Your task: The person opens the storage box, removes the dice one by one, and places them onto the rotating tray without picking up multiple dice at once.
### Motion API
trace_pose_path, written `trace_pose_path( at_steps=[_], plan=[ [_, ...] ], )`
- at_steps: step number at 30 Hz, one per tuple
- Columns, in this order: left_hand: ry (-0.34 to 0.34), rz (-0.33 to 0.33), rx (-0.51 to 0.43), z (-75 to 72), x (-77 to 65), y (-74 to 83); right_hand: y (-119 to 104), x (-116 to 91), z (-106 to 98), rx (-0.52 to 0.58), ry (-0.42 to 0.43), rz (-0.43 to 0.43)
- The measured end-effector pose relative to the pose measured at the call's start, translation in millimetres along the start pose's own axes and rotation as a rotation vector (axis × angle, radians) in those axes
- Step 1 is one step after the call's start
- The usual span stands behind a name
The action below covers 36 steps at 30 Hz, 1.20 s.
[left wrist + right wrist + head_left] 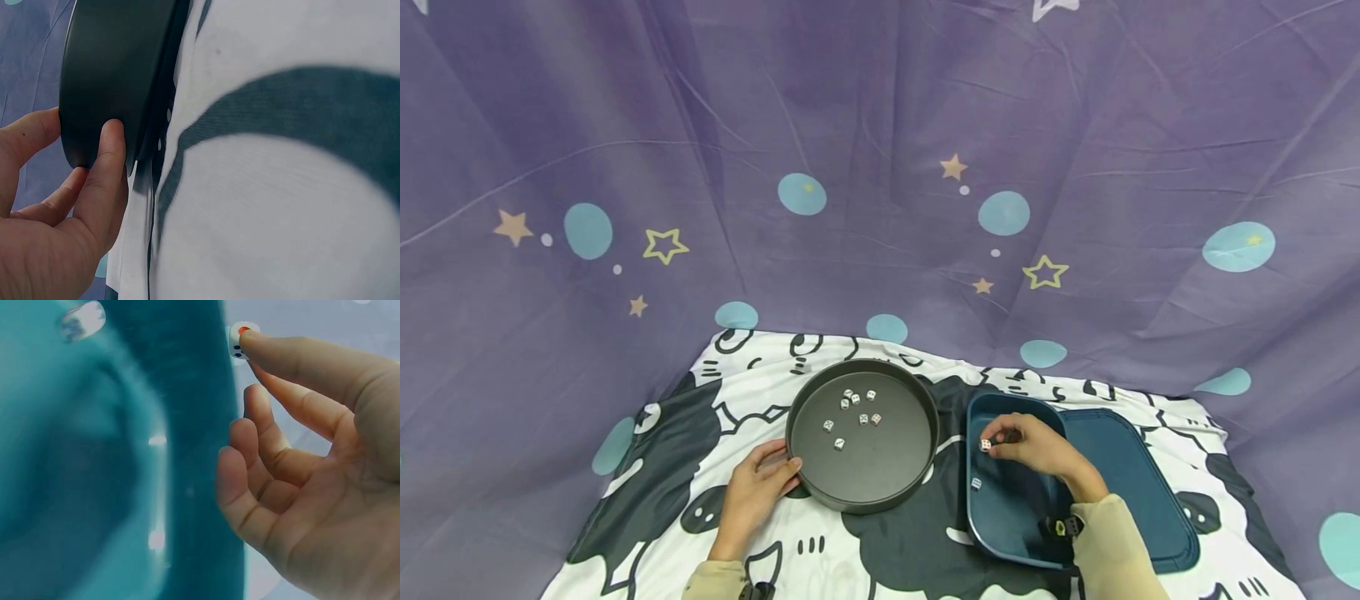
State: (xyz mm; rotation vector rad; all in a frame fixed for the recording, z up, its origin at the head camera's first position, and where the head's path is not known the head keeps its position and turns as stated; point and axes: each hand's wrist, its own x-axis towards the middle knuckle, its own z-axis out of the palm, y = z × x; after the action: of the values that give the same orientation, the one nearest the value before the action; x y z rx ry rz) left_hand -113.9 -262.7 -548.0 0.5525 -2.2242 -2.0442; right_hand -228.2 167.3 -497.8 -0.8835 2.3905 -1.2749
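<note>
A small white die (985, 446) is pinched between the thumb and a finger of my right hand (1032, 444), above the blue tray (1011, 546). In the right wrist view this die (240, 340) shows a red pip and dark pips, held at the fingertips while the other fingers bend loosely. Another die (976, 483) lies inside the tray, at its left side. My left hand (752, 496) touches the left side of a round dark pan (880, 496). Its fingers are spread against the pan's outer wall (112, 69). Several white dice (863, 419) lie scattered on the pan's floor.
Beside the tray, on the right, lies a flat blue lid (1131, 483), partly behind the right forearm. A sheep-patterned cloth (820, 550) covers the table. Behind it hangs a purple curtain (880, 108) with stars and blue dots.
</note>
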Motion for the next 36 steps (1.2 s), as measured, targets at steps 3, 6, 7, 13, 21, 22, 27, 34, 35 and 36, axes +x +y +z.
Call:
trace_pose_path(
  at_steps=[3, 6, 7, 13, 21, 22, 27, 34, 35, 36],
  plan=[
    [0.000, 0.000, -0.003, 0.0, -0.2, 0.6, -10, 5, -5, -0.043, 0.011, 0.001],
    [0.002, 0.001, -0.004, 0.1, -0.4, 0.6, -19, 14, -8, -0.051, 0.011, 0.002],
    [0.004, 0.001, -0.005, -0.1, -0.5, 0.5, -22, 18, -8, -0.050, 0.008, -0.014],
    [0.007, 0.008, -0.009, -0.5, 0.1, -1.2, -43, 46, -6, -0.017, -0.022, -0.075],
    [0.014, 0.014, -0.024, 0.6, 1.7, -2.0, -73, 91, 2, -0.020, -0.033, -0.089],
    [0.016, 0.015, -0.024, 0.7, 1.6, -2.2, -76, 97, 4, -0.029, -0.034, -0.088],
    [0.018, 0.029, -0.013, 0.5, 1.0, -2.8, -86, 125, 19, -0.057, -0.047, -0.088],
    [0.019, 0.022, -0.012, 0.6, 0.6, -2.1, -82, 157, 48, -0.026, -0.068, -0.089],
    [0.020, 0.023, -0.011, 0.3, 0.6, -2.2, -82, 161, 53, -0.024, -0.069, -0.086],
    [0.022, 0.024, -0.011, 0.1, 0.6, -2.3, -81, 164, 57, -0.022, -0.070, -0.081]
  ],
)
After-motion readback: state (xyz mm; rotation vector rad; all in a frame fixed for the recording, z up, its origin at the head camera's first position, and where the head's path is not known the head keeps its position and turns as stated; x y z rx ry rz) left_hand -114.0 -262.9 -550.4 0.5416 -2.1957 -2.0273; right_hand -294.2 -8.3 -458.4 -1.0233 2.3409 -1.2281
